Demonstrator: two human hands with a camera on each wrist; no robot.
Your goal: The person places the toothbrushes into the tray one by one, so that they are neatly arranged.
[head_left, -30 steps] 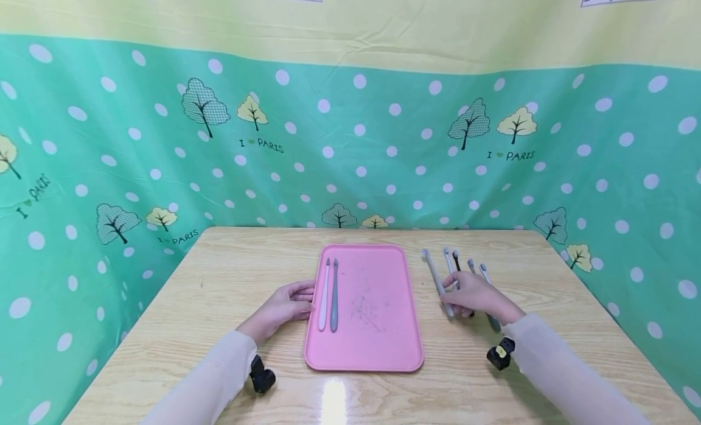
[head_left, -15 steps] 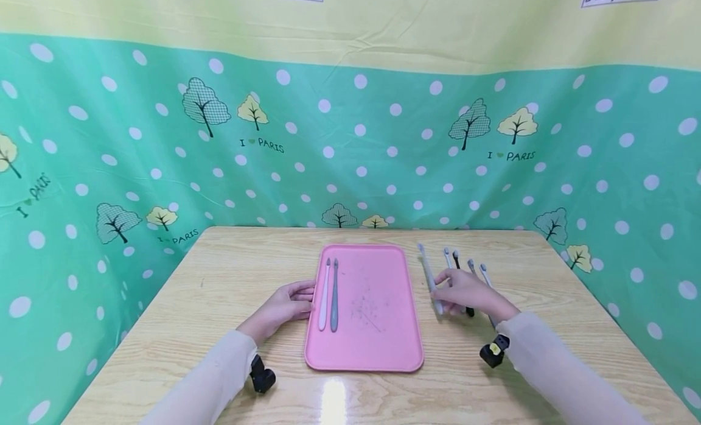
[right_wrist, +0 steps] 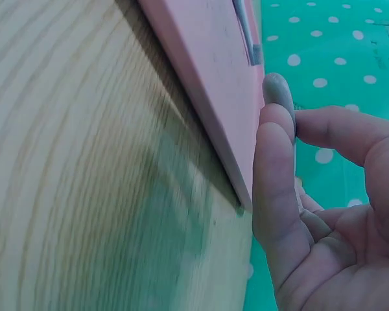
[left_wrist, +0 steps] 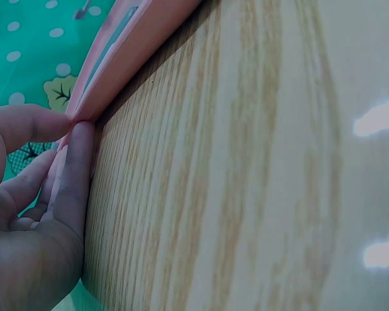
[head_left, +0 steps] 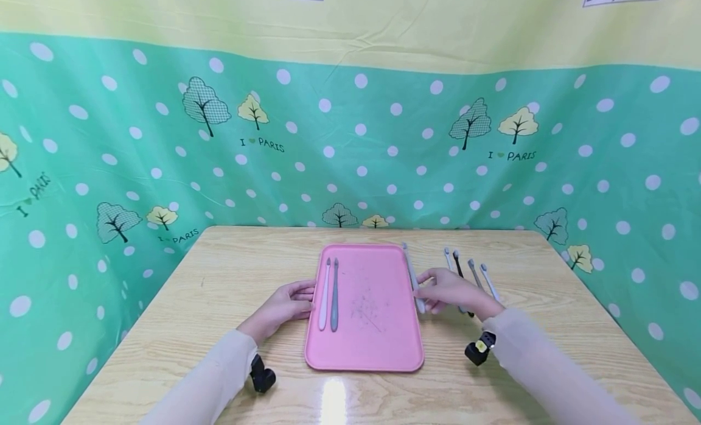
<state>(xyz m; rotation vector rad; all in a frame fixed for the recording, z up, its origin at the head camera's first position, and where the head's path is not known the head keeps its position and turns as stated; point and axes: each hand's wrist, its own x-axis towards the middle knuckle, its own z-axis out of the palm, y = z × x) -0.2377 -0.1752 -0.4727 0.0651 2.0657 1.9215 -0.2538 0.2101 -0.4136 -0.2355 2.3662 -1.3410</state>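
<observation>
A person's left arm in a pale fabric sleeve (head_left: 205, 379) and right arm in a matching sleeve (head_left: 553, 364) stretch forward, angled inward from either side. The left hand (head_left: 282, 306), palm turned inward, has its fingers extended and slightly bent, thumb near the index fingertip. The right hand (head_left: 451, 290) pinches, thumb and index finger pressing from opposite sides.

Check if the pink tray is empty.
Not empty: the head view shows a white toothbrush and a grey toothbrush lying in the pink tray.
</observation>
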